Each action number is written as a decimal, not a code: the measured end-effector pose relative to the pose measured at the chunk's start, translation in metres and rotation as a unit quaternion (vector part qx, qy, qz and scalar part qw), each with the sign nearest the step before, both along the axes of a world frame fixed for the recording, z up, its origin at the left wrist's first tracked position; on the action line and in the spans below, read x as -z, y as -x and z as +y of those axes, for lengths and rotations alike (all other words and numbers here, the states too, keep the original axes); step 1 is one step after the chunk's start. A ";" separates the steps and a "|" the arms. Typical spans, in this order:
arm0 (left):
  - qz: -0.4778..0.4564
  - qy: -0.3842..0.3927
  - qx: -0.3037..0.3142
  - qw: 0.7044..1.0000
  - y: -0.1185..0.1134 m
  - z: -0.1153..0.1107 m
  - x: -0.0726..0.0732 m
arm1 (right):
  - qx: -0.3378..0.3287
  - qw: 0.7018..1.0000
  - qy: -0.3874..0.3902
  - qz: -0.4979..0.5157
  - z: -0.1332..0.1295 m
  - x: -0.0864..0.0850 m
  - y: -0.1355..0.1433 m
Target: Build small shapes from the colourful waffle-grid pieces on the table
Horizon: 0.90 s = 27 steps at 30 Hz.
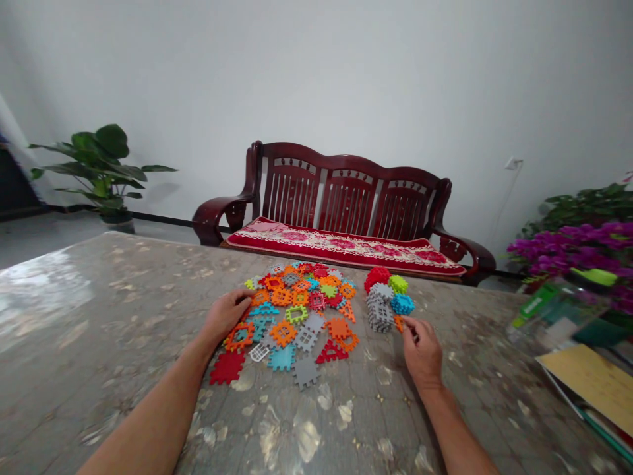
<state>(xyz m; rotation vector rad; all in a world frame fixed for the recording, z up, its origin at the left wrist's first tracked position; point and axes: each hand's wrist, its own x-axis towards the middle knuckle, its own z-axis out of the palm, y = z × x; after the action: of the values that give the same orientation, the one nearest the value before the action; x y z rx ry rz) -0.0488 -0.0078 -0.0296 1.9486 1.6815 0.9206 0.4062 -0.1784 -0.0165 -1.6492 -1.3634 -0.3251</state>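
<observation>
Flower-patterned cloth (pixel 148 290) covers the table; the right hand (pixel 424 349) pinches an orange piece (pixel 398 322) beside a grey stack (pixel 380 313); the left hand (pixel 228 316) meets loose pieces (pixel 316 322), grip unclear.

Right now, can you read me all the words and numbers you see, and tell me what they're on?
There are none that I can read.
Green box: small pale marks on it, too blurred to read.
Yellowish paper: no writing I can make out.
Plastic pieces: no letters or numbers I can make out.
</observation>
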 end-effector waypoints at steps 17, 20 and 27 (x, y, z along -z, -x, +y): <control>0.030 0.018 0.000 0.999 -0.004 -0.003 -0.005 | -0.178 0.963 0.156 -0.126 0.029 0.000 0.114; 0.022 0.011 0.003 1.000 -0.004 -0.004 -0.005 | -0.190 0.957 0.192 -0.104 0.031 -0.006 0.132; 0.020 0.016 -0.012 1.000 -0.009 -0.009 -0.013 | -0.174 0.968 0.172 -0.045 0.050 -0.013 0.134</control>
<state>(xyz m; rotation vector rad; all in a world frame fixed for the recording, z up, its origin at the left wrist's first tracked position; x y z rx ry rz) -0.0394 -0.0167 -0.0170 1.9425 1.7353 0.8621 0.2720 -0.1286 -0.0032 -1.6414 -1.8253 0.0484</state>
